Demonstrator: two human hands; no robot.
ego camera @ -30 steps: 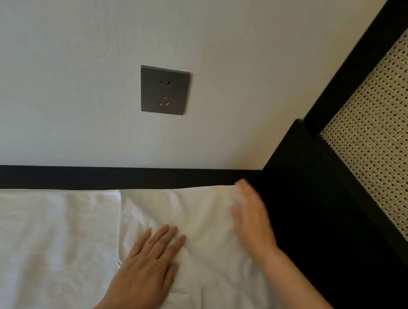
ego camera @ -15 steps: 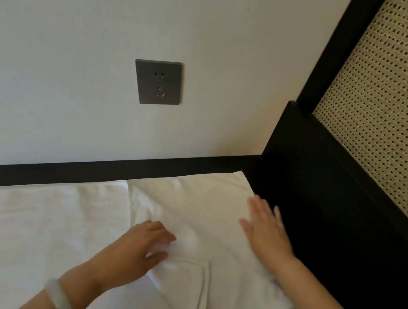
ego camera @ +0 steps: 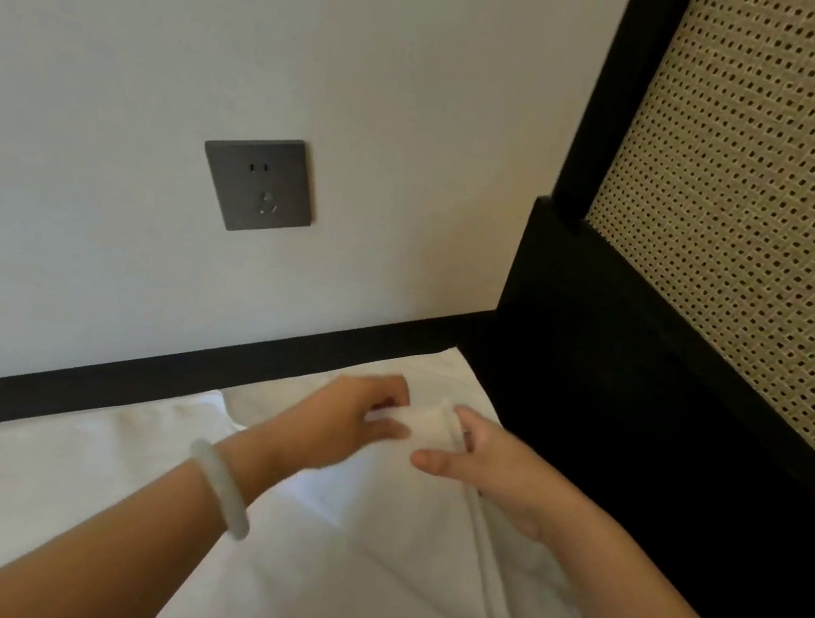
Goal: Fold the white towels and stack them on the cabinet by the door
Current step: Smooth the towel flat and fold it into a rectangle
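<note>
Head view: white towel [ego camera: 423, 528] lies half-folded below and right of the wall socket [ego camera: 257, 184], on the dark cabinet top [ego camera: 582, 461]. Left hand [ego camera: 354, 418] pinches its raised fold; right hand [ego camera: 491, 467] grips the same edge — both blurred. Risk: an uneven pull would skew the layers.

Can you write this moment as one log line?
left hand: grips folded white towel | right hand: grips it too | surface: black cabinet top

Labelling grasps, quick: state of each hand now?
Left hand: pinching the folded white towel.
Right hand: gripping the same towel's raised edge.
</note>
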